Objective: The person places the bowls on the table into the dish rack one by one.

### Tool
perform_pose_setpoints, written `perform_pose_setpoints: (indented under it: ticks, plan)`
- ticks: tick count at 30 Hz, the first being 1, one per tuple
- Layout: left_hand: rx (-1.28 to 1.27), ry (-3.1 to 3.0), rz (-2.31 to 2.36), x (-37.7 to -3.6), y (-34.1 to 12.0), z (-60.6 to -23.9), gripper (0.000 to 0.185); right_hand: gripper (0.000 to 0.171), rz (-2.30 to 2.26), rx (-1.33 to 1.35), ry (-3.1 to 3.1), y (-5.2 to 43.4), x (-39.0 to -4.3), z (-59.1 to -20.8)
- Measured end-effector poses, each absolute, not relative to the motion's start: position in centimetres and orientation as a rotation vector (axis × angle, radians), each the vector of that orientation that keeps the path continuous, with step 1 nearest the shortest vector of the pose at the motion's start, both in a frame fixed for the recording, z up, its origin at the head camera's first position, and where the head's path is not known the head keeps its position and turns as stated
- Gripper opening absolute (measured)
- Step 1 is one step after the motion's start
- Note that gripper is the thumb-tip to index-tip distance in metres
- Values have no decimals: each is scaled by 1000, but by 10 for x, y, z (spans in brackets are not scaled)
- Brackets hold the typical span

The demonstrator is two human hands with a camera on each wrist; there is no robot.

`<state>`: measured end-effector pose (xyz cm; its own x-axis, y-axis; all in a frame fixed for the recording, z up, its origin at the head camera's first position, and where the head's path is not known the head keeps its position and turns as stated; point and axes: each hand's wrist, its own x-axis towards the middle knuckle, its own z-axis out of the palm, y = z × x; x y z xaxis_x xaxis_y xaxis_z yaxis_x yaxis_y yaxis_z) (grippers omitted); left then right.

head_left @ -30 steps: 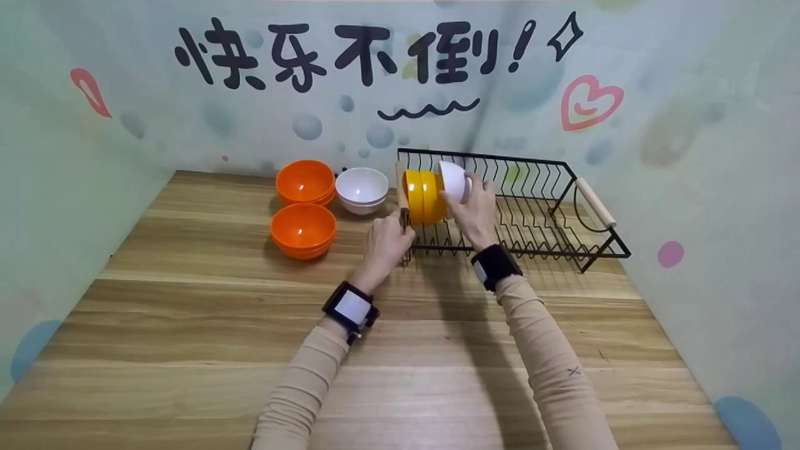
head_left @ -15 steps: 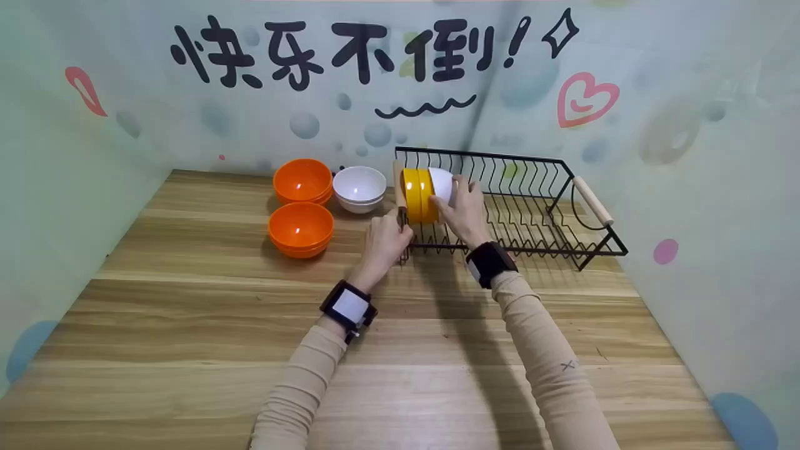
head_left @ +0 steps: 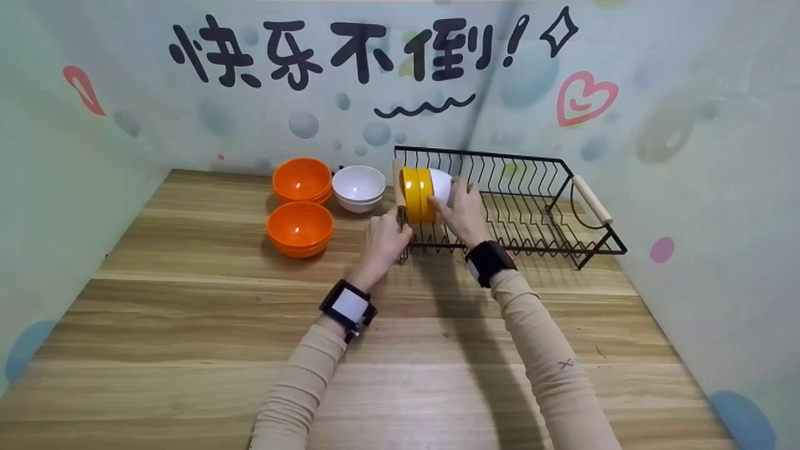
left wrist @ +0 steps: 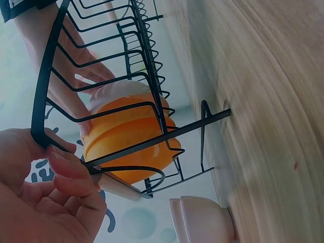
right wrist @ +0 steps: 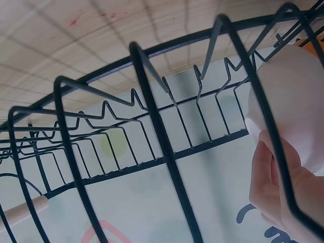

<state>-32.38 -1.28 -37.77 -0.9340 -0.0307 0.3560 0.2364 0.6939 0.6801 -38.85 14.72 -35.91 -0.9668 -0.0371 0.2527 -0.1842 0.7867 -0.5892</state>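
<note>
My left hand grips the near left corner of a black wire dish rack, thumb and fingers curled round the bar in the left wrist view. Inside the rack's left end, two yellow bowls stand on their sides, one nested in the other. A white bowl sits sideways against them, its base facing right. My right hand holds this white bowl, the thumb by the yellow rim and the fingers at the far side. From the right wrist view, the fingers lie against the white bowl behind the wires.
Left of the rack, two stacks of orange bowls stand upright, a back stack and a front stack. A stack of white bowls stands between them and the rack. The rack's right end has a wooden handle near the side wall.
My right hand has moved left with the white bowl, bringing it from tilted beside the yellow bowls to snug against them. The left hand keeps its hold on the rack.
</note>
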Motion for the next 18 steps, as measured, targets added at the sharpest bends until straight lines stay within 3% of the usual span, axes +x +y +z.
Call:
perform_pose_setpoints:
  ticks: [18]
  plan:
    - [-155, -2558, -1063, -323, -12, -374, 23, 73, 853, 257, -2766, 149, -389, -357]
